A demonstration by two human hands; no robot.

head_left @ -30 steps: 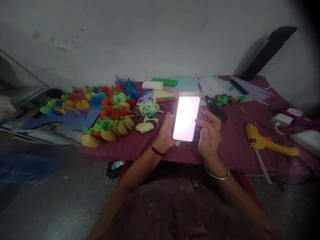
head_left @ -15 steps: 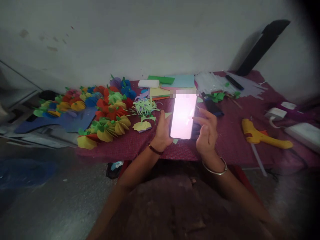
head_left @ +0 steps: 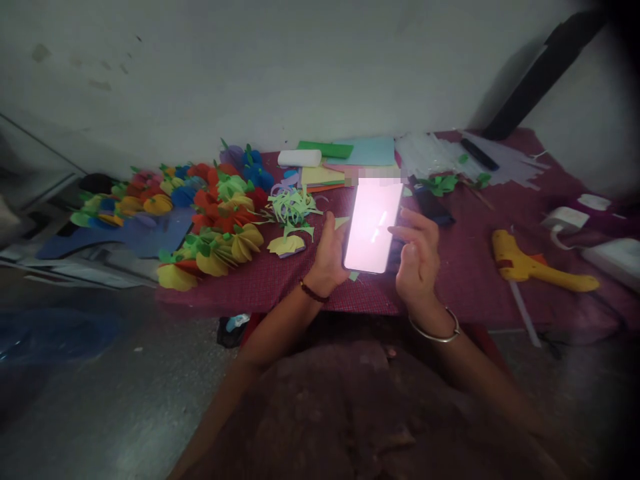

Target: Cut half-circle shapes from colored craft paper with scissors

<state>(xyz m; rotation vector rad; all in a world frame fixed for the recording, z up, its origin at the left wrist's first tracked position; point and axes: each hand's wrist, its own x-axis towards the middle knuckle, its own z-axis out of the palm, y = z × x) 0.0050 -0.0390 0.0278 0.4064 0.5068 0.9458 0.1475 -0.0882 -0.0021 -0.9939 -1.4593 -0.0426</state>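
Note:
My left hand (head_left: 329, 257) grips a smartphone (head_left: 374, 227) by its left edge, thumb along the side. The bright pinkish-white screen faces me and its content is washed out. At the phone's right edge is my right hand (head_left: 419, 260), index finger reaching to the screen and the other fingers loosely bent. I see nothing held in it. Left of the phone lie curly green paper strips (head_left: 293, 205) and a yellow scalloped paper piece (head_left: 286, 245). Farther left are many colourful folded-paper pumpkins or fruits (head_left: 205, 207).
A yellow hot glue gun (head_left: 540, 263) with a glue stick lies to the right, near white plugs and adapters (head_left: 617, 259). Coloured paper sheets (head_left: 367, 152), a white roll (head_left: 300, 158), clear glue sticks (head_left: 427, 153) and green paper leaves (head_left: 440, 183) lie at the back by the wall.
My view has shifted slightly, so the table sits a little higher in the picture. Both hands keep nearly the same pose around the phone.

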